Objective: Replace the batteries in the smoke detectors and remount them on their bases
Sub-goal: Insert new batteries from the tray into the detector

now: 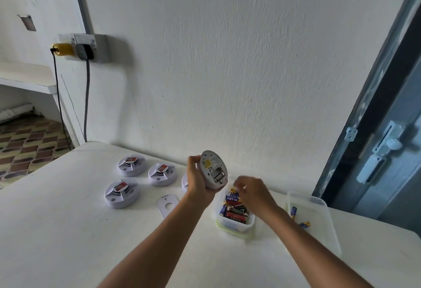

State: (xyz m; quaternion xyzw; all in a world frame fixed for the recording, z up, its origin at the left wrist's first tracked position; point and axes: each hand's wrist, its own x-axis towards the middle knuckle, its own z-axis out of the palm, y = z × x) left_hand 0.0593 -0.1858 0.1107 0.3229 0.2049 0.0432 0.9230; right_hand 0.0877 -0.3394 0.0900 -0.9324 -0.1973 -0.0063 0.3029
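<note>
My left hand [197, 181] grips a white smoke detector [214, 170] above the table, its back turned toward me with the battery bay uncovered. My right hand [251, 190] hovers, blurred, over the far end of a small clear tub of batteries [234, 211], fingers curled down among them; I cannot tell whether they hold one. Three more smoke detectors lie face up on the white table [68, 230]: one [131, 165], one [162, 174] and one [121, 193]. A fourth [185, 182] peeks out behind my left wrist. A flat white cover plate [167, 204] lies near my left forearm.
A larger clear tub [319, 214] with two loose batteries [293, 211] stands at the right. The white wall rises just behind the table. A blue door with a latch [382, 148] is at the right. A socket with plugs and hanging cables [86, 52] is at the left.
</note>
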